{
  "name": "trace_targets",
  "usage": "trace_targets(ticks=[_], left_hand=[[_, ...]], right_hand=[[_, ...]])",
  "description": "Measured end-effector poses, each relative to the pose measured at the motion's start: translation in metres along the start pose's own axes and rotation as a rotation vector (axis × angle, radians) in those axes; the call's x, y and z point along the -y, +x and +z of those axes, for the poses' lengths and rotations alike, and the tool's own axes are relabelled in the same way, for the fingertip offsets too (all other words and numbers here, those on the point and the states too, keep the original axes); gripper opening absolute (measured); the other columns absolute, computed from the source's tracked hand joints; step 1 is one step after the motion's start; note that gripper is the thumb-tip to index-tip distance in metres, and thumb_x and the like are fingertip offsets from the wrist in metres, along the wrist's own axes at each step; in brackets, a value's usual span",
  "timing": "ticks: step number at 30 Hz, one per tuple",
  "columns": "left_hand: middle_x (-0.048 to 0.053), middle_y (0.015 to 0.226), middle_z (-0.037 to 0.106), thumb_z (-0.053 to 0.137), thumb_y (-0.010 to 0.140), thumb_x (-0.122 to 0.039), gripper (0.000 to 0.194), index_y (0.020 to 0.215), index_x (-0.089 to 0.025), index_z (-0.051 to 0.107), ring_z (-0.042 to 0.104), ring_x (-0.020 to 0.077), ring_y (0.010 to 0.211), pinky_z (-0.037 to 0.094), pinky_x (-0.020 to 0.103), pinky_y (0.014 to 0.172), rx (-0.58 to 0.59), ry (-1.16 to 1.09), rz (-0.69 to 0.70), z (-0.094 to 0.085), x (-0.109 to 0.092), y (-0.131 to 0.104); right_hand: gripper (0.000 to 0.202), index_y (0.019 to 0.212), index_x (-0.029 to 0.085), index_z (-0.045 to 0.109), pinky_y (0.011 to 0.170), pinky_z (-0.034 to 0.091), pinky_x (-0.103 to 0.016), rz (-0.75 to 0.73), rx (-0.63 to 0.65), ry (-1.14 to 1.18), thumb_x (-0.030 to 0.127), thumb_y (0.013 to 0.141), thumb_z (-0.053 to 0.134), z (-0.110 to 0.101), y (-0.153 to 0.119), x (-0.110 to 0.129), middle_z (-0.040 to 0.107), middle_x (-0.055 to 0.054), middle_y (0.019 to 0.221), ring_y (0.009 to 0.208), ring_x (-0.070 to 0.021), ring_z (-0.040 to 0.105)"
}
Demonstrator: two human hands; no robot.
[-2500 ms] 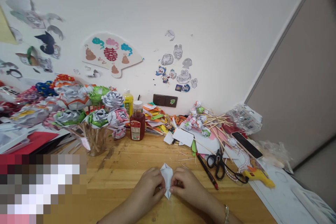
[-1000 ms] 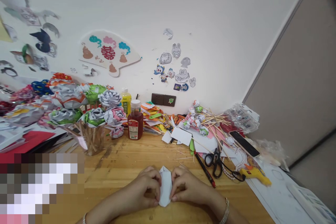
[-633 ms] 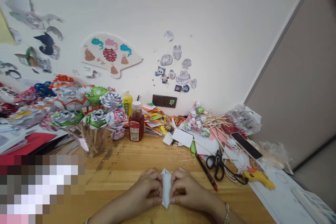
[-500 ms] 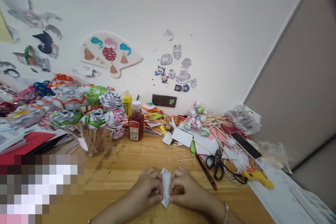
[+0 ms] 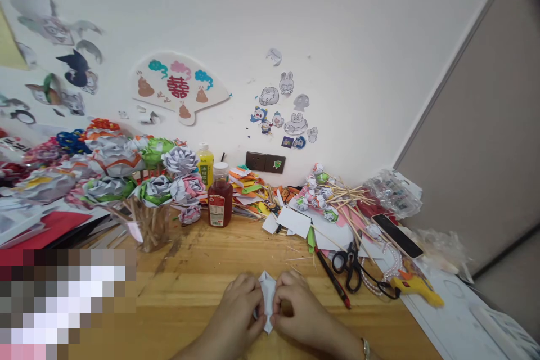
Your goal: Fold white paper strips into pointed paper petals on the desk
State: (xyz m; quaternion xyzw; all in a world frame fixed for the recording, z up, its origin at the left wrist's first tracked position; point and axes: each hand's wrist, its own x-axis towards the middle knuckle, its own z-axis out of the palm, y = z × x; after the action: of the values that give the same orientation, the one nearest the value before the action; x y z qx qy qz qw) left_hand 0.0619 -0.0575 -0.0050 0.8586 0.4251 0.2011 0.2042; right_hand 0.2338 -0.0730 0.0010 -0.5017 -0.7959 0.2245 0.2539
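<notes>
A small folded white paper (image 5: pixel 268 299) with pointed ends stands out against the wooden table, between my two hands. My left hand (image 5: pixel 242 306) pinches its left edge, fingers curled and thumb near the lower part. On the right edge, the thumb and fingertips of my right hand (image 5: pixel 293 304) are closed on the same paper. Parts of both edges are hidden behind the fingers.
Paper flowers (image 5: pixel 156 188) in a clear cup and a red bottle (image 5: pixel 220 197) stand at the back left. To the right lie a red-black pen (image 5: pixel 333 278), black scissors (image 5: pixel 349 264), a yellow glue gun (image 5: pixel 419 288) and a phone (image 5: pixel 396 235). Paper scraps and sticks line the wall.
My left hand and forearm have turned and shifted slightly, with the fingers further over the paper's left edge. The right fingers have moved a little on its right edge. The view has shifted slightly.
</notes>
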Motion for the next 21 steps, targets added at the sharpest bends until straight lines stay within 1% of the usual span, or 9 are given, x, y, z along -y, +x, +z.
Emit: trace_targets(ticks=[4, 8, 13, 16, 21], left_hand=[[0.002, 0.086, 0.057, 0.061, 0.072, -0.013, 0.008, 0.068, -0.019, 0.057, 0.047, 0.0199, 0.088, 0.034, 0.030, 0.075, 0.003, 0.012, -0.016, 0.003, -0.002, -0.002], [0.002, 0.088, 0.057, 0.063, 0.073, -0.015, 0.008, 0.069, -0.019, 0.057, 0.047, 0.0201, 0.089, 0.034, 0.030, 0.076, 0.026, 0.022, -0.028, 0.000, -0.003, -0.002], [0.002, 0.088, 0.056, 0.063, 0.077, -0.020, 0.006, 0.072, -0.020, 0.058, 0.047, 0.0202, 0.090, 0.034, 0.030, 0.077, 0.039, 0.033, -0.035, -0.001, -0.004, -0.001], [0.003, 0.089, 0.056, 0.060, 0.079, -0.020, 0.005, 0.074, -0.019, 0.059, 0.046, 0.0208, 0.090, 0.034, 0.031, 0.077, 0.032, 0.056, -0.036, 0.001, -0.005, -0.001], [0.003, 0.089, 0.056, 0.059, 0.077, -0.018, 0.003, 0.074, -0.019, 0.058, 0.046, 0.0214, 0.090, 0.033, 0.032, 0.077, 0.012, 0.080, -0.034, 0.004, -0.004, -0.001]], right_hand=[[0.014, 0.062, 0.018, 0.059, 0.076, 0.031, -0.023, 0.011, -0.016, -0.006, 0.006, 0.062, 0.067, 0.002, 0.000, 0.001, 0.055, 0.002, 0.079, 0.085, -0.0142, 0.049], [0.014, 0.063, 0.018, 0.059, 0.075, 0.031, -0.023, 0.017, -0.022, -0.016, 0.007, 0.064, 0.067, 0.003, -0.001, -0.001, 0.055, 0.002, 0.080, 0.086, -0.0141, 0.048], [0.016, 0.067, 0.019, 0.060, 0.077, 0.031, -0.024, 0.005, 0.015, -0.011, 0.018, 0.064, 0.076, 0.000, -0.002, -0.002, 0.056, 0.003, 0.083, 0.087, -0.0146, 0.049], [0.017, 0.070, 0.020, 0.060, 0.078, 0.030, -0.024, 0.011, 0.035, -0.025, 0.017, 0.064, 0.076, -0.004, -0.003, 0.000, 0.056, 0.003, 0.085, 0.089, -0.0150, 0.049], [0.015, 0.074, 0.021, 0.061, 0.084, 0.029, -0.026, -0.012, 0.063, -0.032, 0.017, 0.066, 0.073, -0.009, -0.004, 0.001, 0.054, 0.002, 0.087, 0.090, -0.0155, 0.048]])
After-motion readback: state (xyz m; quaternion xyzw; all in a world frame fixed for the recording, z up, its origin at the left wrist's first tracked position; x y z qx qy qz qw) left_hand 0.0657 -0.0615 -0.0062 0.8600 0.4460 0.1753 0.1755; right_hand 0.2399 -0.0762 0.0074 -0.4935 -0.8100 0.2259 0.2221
